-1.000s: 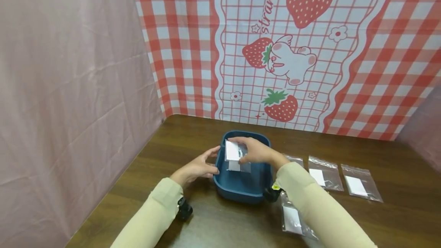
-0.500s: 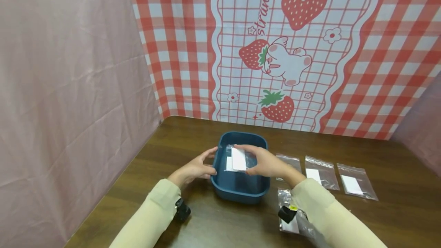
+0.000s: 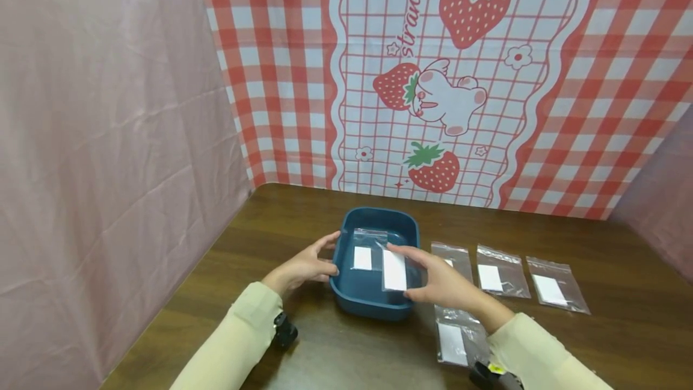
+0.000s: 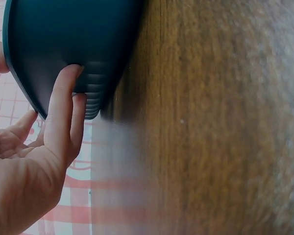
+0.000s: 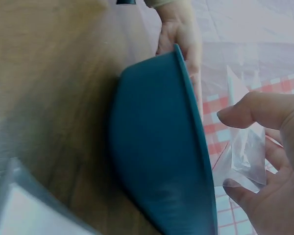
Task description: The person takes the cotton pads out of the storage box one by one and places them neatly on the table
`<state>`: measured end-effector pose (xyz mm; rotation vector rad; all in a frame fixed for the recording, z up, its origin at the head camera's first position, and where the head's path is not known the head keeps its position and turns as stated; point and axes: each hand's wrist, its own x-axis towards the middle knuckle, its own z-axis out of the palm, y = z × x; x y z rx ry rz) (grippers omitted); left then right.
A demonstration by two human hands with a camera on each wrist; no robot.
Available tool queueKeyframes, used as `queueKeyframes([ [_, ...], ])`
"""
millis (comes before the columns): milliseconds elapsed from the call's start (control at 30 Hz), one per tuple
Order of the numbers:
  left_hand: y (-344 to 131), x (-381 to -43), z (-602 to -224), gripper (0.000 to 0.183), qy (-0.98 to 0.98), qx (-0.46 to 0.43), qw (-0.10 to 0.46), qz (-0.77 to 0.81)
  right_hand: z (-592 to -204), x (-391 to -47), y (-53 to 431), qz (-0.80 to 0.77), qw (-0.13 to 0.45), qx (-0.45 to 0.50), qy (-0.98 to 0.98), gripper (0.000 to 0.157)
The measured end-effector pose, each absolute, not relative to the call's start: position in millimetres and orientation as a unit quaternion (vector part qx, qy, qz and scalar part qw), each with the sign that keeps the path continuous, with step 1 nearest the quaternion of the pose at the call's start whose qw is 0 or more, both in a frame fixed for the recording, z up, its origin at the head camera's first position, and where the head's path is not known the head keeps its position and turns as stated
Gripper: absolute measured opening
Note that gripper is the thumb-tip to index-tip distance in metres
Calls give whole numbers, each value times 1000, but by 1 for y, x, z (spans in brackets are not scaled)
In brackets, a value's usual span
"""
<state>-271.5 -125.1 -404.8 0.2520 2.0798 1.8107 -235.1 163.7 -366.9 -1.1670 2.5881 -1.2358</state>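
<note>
A dark blue rectangular bin [image 3: 373, 309] stands on the wooden table. My left hand [image 3: 305, 268] touches its left side; in the left wrist view nearly straight fingers [image 4: 61, 105] lie against the outer wall. Between thumb and fingers, my right hand [image 3: 441, 280] pinches a clear zip bag [image 3: 394, 271] with a white card in it, over the right part of the bin. The right wrist view shows this bag [image 5: 247, 152] beyond the bin's rim. Inside the bin lies another zip bag [image 3: 363, 257] with a white card.
Right of the bin, several similar zip bags lie on the table: one [image 3: 491, 277] and another [image 3: 549, 289] in the back row, one partly behind my right hand, and one nearer bag [image 3: 453, 342]. A checked strawberry curtain [image 3: 292, 107] hangs behind, a pink one [image 3: 124, 137] at left.
My right hand has moved rightward and nearer with its zip bag, away from the bag in the bin, which is now uncovered. The left hand has stayed at the bin's side.
</note>
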Motion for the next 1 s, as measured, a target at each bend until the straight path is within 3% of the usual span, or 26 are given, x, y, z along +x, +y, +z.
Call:
queueKeyframes([
  [433,-124,-271,-405,83,740,86,182,642,-377,-200,190,-424,-23,-377,823,81],
  [733,-124,-273,-409,83,734,97,182,647,-383,-179,217,-364,-81,-396,839,83],
  [1000,-124,-273,-408,82,739,97,179,643,-396,-170,255,-328,-100,-407,847,86],
])
